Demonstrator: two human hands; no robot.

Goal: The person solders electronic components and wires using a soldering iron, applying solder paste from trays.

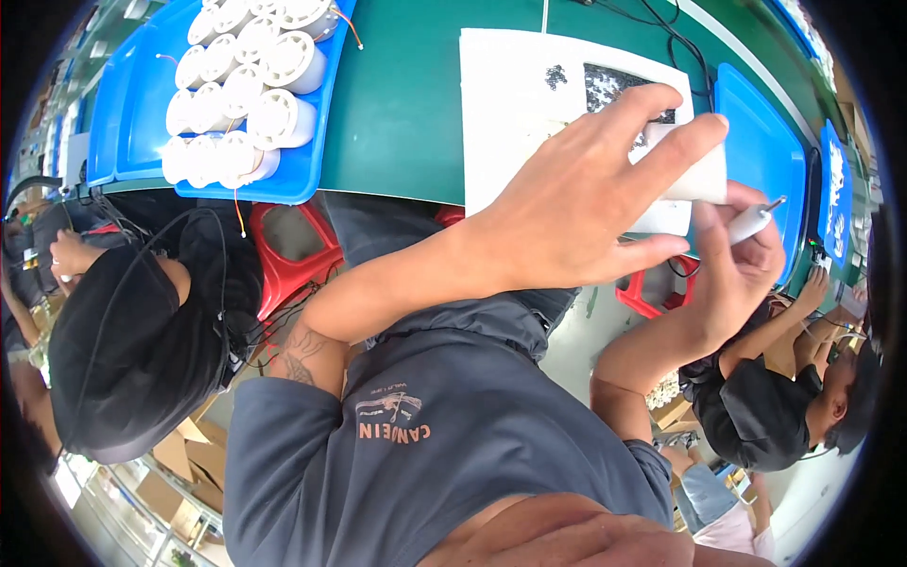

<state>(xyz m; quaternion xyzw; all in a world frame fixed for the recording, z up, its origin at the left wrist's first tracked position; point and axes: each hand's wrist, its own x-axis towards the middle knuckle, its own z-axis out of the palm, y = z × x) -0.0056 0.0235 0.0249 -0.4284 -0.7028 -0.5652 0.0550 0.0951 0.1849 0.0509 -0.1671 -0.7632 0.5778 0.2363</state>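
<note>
My left hand (595, 194) reaches across a white sheet (496, 113) on the green table, its fingers spread apart. A white, smooth, cylinder-like piece (697, 168) shows just below its fingers; whether they touch it I cannot tell. Beside it, my right hand (742, 255) is closed round a small white tapered piece (749, 224) with a thin metal tip pointing up and right. Part of that piece is hidden by the fingers. Dark specks and a black speckled patch (609, 85) lie on the sheet, partly behind my left hand.
At the left, a blue tray (307, 170) holds several white cylinders (281, 118) with thin wires. Another blue tray (770, 142) stands right of the sheet, and black cables (673, 33) run behind it. Red stools (293, 250) are below the table edge. People in black sit on both sides.
</note>
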